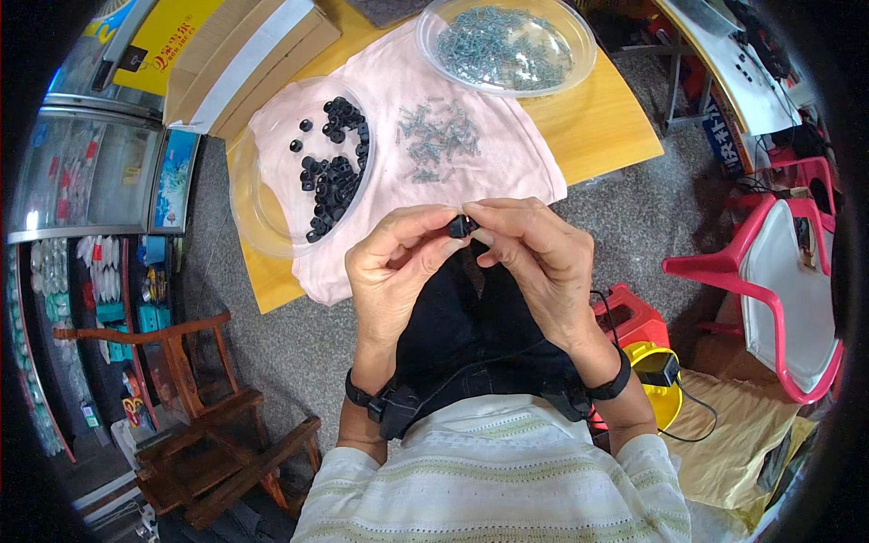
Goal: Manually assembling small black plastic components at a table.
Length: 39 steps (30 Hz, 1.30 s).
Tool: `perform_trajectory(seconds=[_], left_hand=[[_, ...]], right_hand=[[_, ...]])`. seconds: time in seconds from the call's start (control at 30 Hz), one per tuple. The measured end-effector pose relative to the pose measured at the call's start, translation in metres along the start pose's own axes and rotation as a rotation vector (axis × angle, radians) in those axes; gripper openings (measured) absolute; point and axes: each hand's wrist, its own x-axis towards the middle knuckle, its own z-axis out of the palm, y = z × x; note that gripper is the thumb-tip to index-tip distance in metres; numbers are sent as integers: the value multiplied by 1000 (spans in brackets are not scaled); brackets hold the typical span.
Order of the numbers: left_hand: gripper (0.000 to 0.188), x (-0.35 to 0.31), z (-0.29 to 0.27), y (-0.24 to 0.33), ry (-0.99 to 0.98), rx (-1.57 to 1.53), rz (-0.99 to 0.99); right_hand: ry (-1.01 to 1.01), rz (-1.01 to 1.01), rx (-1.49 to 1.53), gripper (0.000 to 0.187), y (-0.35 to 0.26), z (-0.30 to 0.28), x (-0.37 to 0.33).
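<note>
Between the fingertips of both hands is a small black plastic part [460,226], held just off the near edge of the table. My left hand [398,244] pinches it from one side, thumb below and fingers above. From the other side my right hand [534,246] grips it, fingers curled. The fingers hide much of its shape. Ahead lies a loose pile of small silvery screws [439,140] on a pale pink cloth [389,81]. A clear round tub [244,204] to the left holds several similar black parts [335,185].
A clear tub [587,45] full of screws stands at the far side of the wooden table [615,127]. Cardboard [244,68] rests at the back left. Around me are a wooden chair [195,407], a pink chair [769,271], a red stool [625,312] and a yellow bucket [665,412].
</note>
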Motion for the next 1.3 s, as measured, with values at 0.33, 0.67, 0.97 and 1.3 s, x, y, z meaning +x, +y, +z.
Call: perform_trajectory(seconds=[0.33, 0.67, 0.97, 1.3], left_hand=[[22, -3, 4, 0, 57, -235, -172], [21, -7, 17, 6, 70, -417, -270], [17, -17, 33, 5, 169, -519, -305], [24, -5, 41, 10, 204, -439, -258]], right_hand=[[4, -52, -42, 26, -2, -2, 1], [14, -250, -287, 42, 2, -4, 0], [74, -355, -395, 42, -1, -4, -6], [112, -87, -81, 33, 3, 3, -2]])
